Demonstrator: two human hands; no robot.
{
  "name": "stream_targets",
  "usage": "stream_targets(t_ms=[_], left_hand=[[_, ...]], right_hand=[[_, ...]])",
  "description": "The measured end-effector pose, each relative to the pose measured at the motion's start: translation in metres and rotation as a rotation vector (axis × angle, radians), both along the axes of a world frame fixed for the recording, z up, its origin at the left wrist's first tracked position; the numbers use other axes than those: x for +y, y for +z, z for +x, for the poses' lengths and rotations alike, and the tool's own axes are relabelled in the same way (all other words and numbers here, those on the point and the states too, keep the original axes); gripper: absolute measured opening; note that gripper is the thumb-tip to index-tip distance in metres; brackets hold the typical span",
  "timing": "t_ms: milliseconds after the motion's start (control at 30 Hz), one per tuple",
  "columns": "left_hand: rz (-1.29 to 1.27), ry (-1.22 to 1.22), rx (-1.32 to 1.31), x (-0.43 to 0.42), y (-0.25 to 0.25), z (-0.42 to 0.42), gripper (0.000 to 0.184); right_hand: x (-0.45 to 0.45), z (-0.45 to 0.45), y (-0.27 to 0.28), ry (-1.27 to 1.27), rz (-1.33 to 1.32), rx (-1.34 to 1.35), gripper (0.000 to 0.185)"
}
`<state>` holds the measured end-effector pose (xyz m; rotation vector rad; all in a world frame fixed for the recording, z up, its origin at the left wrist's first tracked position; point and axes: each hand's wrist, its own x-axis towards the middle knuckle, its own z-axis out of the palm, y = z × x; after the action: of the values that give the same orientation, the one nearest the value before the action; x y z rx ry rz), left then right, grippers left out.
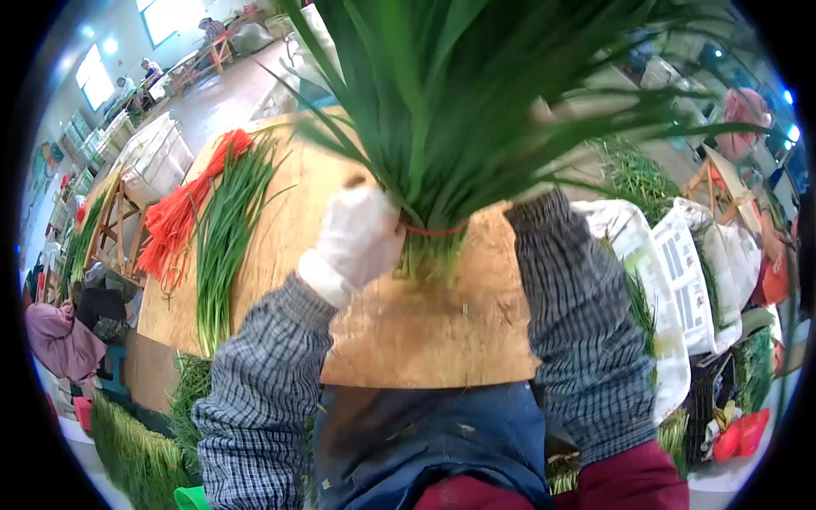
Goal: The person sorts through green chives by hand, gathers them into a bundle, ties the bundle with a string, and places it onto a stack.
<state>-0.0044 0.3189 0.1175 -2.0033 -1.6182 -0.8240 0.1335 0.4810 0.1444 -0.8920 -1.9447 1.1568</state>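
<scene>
A large bunch of garlic chives (433, 127) stands upright over the wooden board, its leaves fanning out at the top, blurred by motion. A red tie (433, 231) circles it just above the pale cut stems (429, 257). My left hand (361, 234), in a white glove, is closed on the bunch's left side at the tie. My right hand is hidden behind the leaves; only its checked sleeve (578, 314) shows, reaching up on the right. Left on the board lie loose chives (234, 246) beside a pile of red ties (191, 212).
The wooden board (425, 340) reaches close to my blue apron (425, 433). White sacks (671, 297) with greens stand right. Stacked chives (140, 446) lie low left. A person in pink (64, 340) sits at the left, another person (748, 123) at the right.
</scene>
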Motion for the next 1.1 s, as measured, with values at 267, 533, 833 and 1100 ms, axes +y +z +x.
stream_targets(t_ms=[267, 533, 833, 1100], left_hand=[[-0.096, 0.07, -0.58, -0.017, 0.049, 0.057, 0.007], [-0.337, 0.198, -1.483, -0.036, -0.048, 0.108, 0.011], [-0.276, 0.109, -1.444, -0.034, -0.072, 0.11, 0.007], [-0.27, 0.09, -1.368, -0.038, -0.069, 0.111, 0.007]], right_hand=[[-0.032, 0.071, 0.061, 0.167, 0.251, -0.722, 0.035], [-0.051, -0.07, 0.047, 0.4, 0.341, -0.893, 0.042], [-0.052, 0.124, 0.08, 0.221, 0.584, -0.213, 0.026], [-0.093, 0.184, -0.015, 0.31, 0.714, -0.49, 0.037]])
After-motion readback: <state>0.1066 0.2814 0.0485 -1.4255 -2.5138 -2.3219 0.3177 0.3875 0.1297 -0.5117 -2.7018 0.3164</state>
